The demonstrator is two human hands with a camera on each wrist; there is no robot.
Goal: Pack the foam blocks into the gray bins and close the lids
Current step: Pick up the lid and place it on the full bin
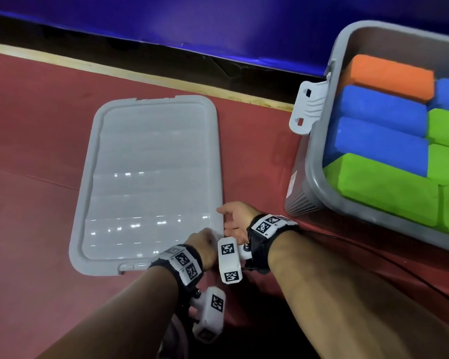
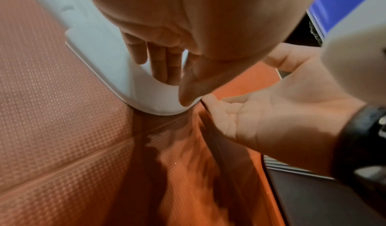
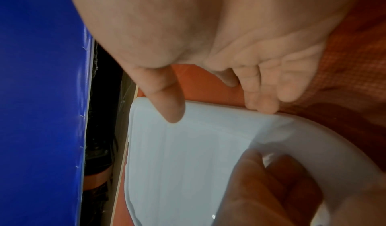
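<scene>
Left hand (image 1: 204, 243) rests open-fingered on the near right corner of the gray lid (image 1: 151, 177); right hand (image 1: 235, 220), also open, touches its right edge

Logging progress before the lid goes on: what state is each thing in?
lid: off, lying flat on the mat.
gray bin: open.
foam blocks: packed in the bin.
latch: flipped outward, unfastened.
left hand: resting on the lid's near corner, grip unclear.
right hand: open, fingertips at lid's edge.
</scene>
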